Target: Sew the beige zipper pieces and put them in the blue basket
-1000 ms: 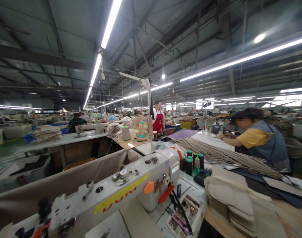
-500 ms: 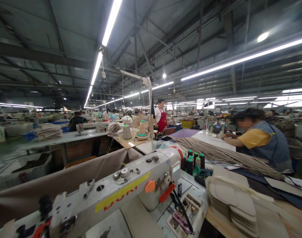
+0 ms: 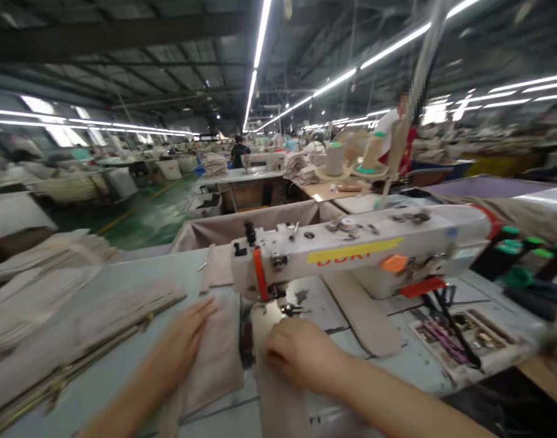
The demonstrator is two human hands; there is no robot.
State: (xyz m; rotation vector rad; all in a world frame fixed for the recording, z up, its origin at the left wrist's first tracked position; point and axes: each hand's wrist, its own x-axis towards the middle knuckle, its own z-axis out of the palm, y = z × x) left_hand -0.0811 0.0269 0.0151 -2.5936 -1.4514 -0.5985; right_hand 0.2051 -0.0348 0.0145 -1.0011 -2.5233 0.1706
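Note:
A white sewing machine (image 3: 333,246) with a yellow strip and orange parts stands across the table. My left hand (image 3: 184,337), blurred, lies with fingers stretched along the edge of a beige fabric panel (image 3: 218,359) left of the needle area. Just in front of the presser foot, my right hand (image 3: 299,350) has its fingers curled down on a beige fabric strip (image 3: 282,407); its fingertips are partly hidden. Behind the right hand, another beige piece (image 3: 369,325) with a rounded end rests under the machine arm.
Beige fabric pieces (image 3: 36,286) are piled at left, near a panel with a zipper (image 3: 86,359). A parts tray (image 3: 465,340) with purple-handled scissors sits at right, beside dark thread spools (image 3: 501,249). A person in a red apron (image 3: 406,152) stands beyond the machine.
My view has swung left and down, so the machine appears further right. Both my hands and the fabric by the needle now show; the co-worker at right has left the view.

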